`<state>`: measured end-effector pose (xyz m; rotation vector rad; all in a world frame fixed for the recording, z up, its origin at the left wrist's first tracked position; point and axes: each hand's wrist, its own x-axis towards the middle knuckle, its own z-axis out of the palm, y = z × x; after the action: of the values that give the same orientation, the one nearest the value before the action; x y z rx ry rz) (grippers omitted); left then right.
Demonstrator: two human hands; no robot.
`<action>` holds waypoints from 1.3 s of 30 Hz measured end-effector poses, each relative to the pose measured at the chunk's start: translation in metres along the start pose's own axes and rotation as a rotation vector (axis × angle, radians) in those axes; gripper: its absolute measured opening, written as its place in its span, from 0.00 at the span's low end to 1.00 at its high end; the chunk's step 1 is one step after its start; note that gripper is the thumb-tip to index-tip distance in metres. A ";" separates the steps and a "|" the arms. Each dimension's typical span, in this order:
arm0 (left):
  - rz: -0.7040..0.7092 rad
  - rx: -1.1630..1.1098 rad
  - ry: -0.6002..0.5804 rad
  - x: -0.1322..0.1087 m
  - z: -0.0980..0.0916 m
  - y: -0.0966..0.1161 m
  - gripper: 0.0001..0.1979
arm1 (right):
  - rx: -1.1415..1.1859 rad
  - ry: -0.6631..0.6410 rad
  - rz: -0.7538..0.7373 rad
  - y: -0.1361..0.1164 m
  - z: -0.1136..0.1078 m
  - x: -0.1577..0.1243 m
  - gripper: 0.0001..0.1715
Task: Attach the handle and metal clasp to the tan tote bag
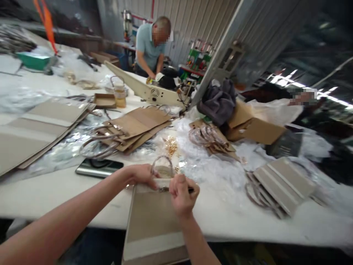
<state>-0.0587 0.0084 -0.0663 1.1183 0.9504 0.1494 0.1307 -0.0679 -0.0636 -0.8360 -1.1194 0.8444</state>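
A beige handbag panel (154, 217) with a paler band lies across the table's front edge, its lower part hanging toward me. At its top stands a looped bag handle (162, 159). My left hand (145, 176) is closed on the panel's top edge, at the left foot of the handle. My right hand (183, 193) is a fist at the right end of that edge, by the handle's other foot. Something small and dark shows at the side of this fist; its kind is hidden. Just beyond the hands lies a pile of small gold-coloured metal pieces (171, 146).
A phone (99, 168) lies left of my forearm. Brown panels with handles (140, 125), large beige panels (46, 125) and a handled stack (285, 186) surround the work spot. Crumpled plastic (220, 176) spreads rightward. Behind a cream machine (154, 90), another person (151, 48) works.
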 end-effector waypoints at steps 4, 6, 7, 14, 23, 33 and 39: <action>-0.048 -0.037 -0.020 0.009 -0.003 0.002 0.28 | 0.141 0.043 0.050 -0.009 0.007 0.003 0.35; -0.064 -0.063 -0.008 0.009 -0.001 0.004 0.28 | 0.165 0.045 0.069 -0.012 0.009 0.004 0.35; -0.078 -0.069 -0.006 0.008 0.000 0.005 0.28 | 0.169 0.042 0.079 -0.013 0.010 0.006 0.35; -0.112 -0.053 -0.008 0.008 0.001 0.003 0.27 | 0.227 0.060 0.108 -0.026 0.010 0.015 0.38; -0.126 -0.044 -0.050 0.012 -0.001 0.001 0.27 | 0.260 0.039 0.159 -0.042 0.004 0.012 0.38; -0.092 -0.026 -0.036 0.007 0.000 0.003 0.30 | 0.162 0.071 0.363 -0.032 0.020 0.034 0.41; -0.050 -0.037 0.005 0.008 0.002 -0.003 0.34 | -0.044 0.255 0.732 0.007 0.040 0.077 0.38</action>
<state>-0.0535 0.0096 -0.0729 1.0597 0.9753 0.1283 0.1080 0.0092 -0.0294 -1.3827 -0.5966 1.2672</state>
